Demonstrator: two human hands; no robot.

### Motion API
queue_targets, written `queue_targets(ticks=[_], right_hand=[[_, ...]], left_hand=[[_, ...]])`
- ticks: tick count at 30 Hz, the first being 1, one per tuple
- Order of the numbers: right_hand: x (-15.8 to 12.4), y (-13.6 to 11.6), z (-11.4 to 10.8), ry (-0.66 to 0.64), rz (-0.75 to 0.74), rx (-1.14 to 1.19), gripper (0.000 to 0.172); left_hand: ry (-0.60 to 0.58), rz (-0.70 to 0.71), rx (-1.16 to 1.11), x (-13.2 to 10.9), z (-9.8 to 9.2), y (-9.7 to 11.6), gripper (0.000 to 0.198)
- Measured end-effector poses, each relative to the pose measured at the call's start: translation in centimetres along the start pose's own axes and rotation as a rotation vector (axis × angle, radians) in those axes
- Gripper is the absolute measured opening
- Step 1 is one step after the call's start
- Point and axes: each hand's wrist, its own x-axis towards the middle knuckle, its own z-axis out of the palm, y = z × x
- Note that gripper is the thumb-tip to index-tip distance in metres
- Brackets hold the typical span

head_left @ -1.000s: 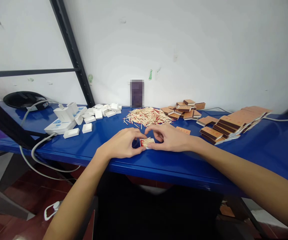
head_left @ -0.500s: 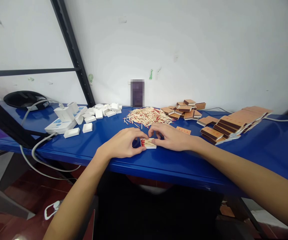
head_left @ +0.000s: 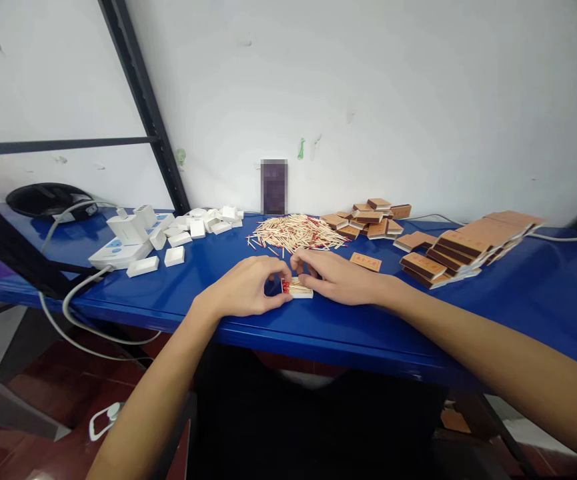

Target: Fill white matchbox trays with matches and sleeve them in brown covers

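one match tray (head_left: 302,295), long axis sideways, red heads (head_left: 285,286) left

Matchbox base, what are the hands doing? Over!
Left hand holding left end of white tray. Right hand over matches inside, red heads leftward. Match pile beyond, not blocking.

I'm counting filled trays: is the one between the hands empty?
Not empty: the tray holds matches; red heads show at one end, pale sticks beside them.

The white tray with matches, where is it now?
Near the head view's centre, the tray is between the left hand and the right hand, in front of the match pile.
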Motion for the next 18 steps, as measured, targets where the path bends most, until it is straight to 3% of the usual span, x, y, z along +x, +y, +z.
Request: queue_targets(ticks=[6, 14, 18], right_hand=[[0.0, -0.4, -0.2, -0.026, -0.002, 0.0, 0.012], [0.0, -0.2, 0.0, -0.03, 0.005, -0.027, 0.008], [0.0, -0.3, -1.6, 0.031, 0.003, -0.154, 0.017]], left_hand=[[0.013, -0.012, -0.011, 0.0, 0.1, 0.0, 0.017], [0.018, 0.012, -0.038, 0.0, 0.0, 0.0, 0.017], [0.012, 0.034, -0.019, 0.0, -0.1, 0.0, 0.017]])
